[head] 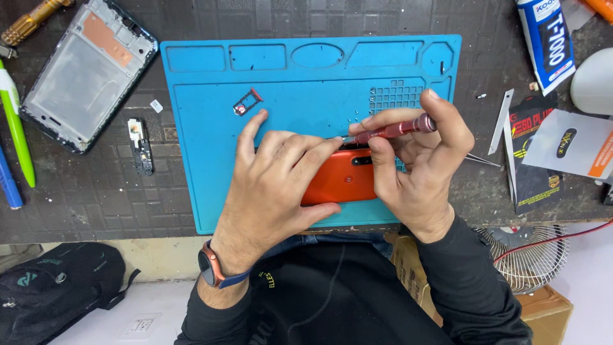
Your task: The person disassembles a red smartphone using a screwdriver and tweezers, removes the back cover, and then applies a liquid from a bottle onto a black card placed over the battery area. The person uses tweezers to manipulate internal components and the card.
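Note:
My left hand [281,176] lies flat over an orange-red phone [341,182] and presses it onto the blue repair mat [211,160]. Only the phone's middle and lower edge show between my hands. A slim red screwdriver [396,130] sits in my right hand [415,166], pinched between thumb and fingers, its tip pointing left at the phone's upper edge just beyond my left fingertips. A small red card tray [248,102] rests on the mat above my left hand.
A phone frame with display [86,70] and a small black part [140,145] lie left of the mat. Green and blue pens [16,140] are at the far left. Glue tube [548,41], tweezers [482,160] and packets [543,160] lie right. A fan [530,255] and black bag [57,287] sit below.

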